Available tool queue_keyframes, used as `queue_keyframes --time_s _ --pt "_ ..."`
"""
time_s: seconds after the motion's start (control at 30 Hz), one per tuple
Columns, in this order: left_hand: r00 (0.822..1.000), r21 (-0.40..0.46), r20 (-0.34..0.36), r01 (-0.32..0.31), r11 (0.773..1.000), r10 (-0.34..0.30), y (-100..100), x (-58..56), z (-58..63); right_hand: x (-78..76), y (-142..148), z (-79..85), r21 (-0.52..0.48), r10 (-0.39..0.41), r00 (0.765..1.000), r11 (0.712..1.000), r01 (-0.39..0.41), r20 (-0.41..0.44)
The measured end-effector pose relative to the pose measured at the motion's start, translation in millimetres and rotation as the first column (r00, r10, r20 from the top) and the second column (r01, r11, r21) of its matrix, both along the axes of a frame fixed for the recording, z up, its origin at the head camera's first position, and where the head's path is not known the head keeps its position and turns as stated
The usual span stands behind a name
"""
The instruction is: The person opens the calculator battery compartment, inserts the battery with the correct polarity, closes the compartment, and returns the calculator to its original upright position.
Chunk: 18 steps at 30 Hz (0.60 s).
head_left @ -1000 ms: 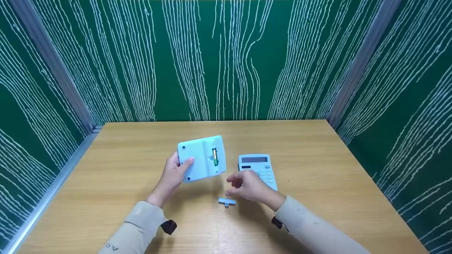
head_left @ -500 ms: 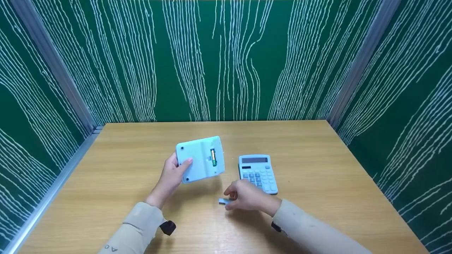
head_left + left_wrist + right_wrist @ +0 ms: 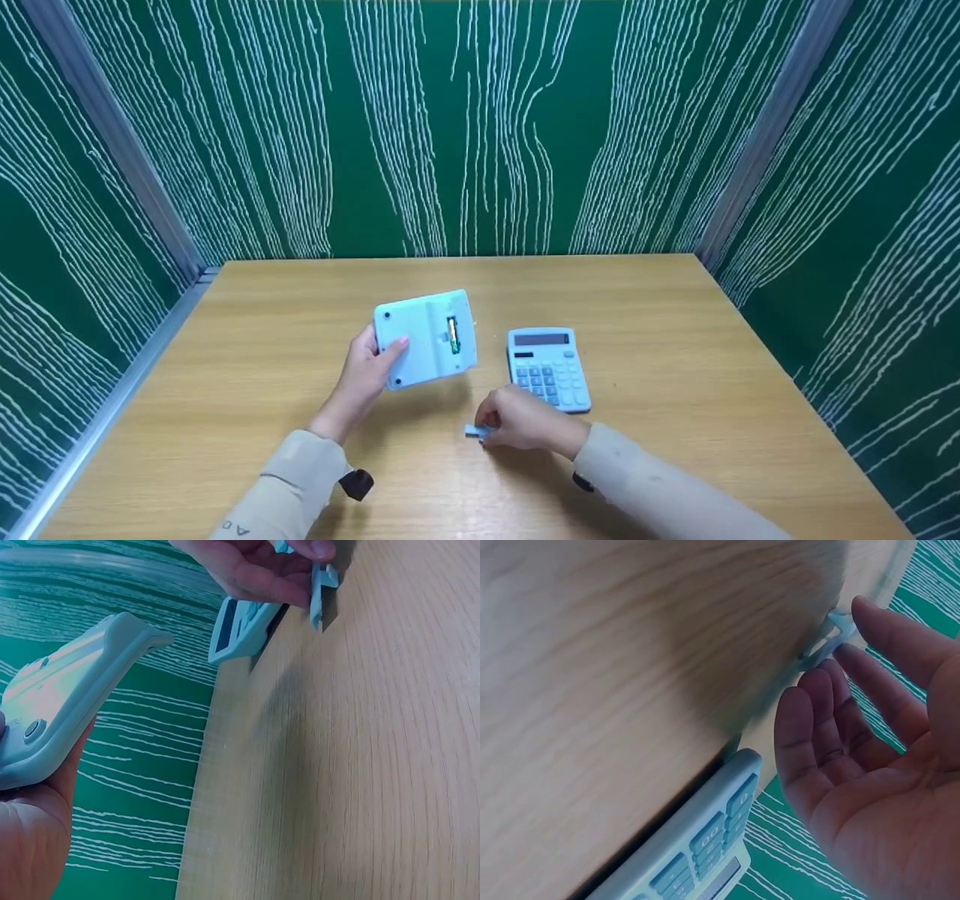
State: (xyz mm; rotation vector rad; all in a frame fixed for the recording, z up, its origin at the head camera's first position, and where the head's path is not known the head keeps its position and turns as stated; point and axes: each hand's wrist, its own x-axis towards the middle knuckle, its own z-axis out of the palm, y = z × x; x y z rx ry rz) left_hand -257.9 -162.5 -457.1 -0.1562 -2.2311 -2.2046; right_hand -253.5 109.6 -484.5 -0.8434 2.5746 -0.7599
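Observation:
My left hand [image 3: 365, 375] holds a light blue calculator [image 3: 424, 319] above the table, its back turned up and the thumb across it. A battery [image 3: 454, 335] lies in the uncovered slot of that back. Down at the table, my right hand [image 3: 525, 420] pinches a small light blue battery cover [image 3: 472, 430] between thumb and index finger. The right wrist view shows this cover [image 3: 826, 649] at the tips of those two fingers, close to the wood. Part of it is hidden by the fingers in the head view.
A second light blue calculator [image 3: 541, 340] lies face up on the wooden table [image 3: 637, 315], just beyond my right hand, which hides its lower left corner. Green panels [image 3: 517, 150] with white lines stand behind the table and along both sides.
My right hand has come down and toward me, off the second calculator, and has taken hold of the battery cover. The held calculator has shifted slightly left.

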Motion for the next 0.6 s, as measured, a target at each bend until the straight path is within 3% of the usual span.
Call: queue_keyframes --time_s 0.23,0.6 --pt "1.000 0.019 -0.011 0.014 1.000 -0.014 0.0 -0.8 -1.3 -2.2 -2.7 -2.2 0.012 0.045 0.997 0.999 -0.044 -0.059" --pt "0.999 0.015 -0.015 0.032 0.999 -0.032 -0.3 -0.2 -3.1 0.8 -8.7 2.9 0.092 -0.007 1.000 0.996 0.007 0.001"
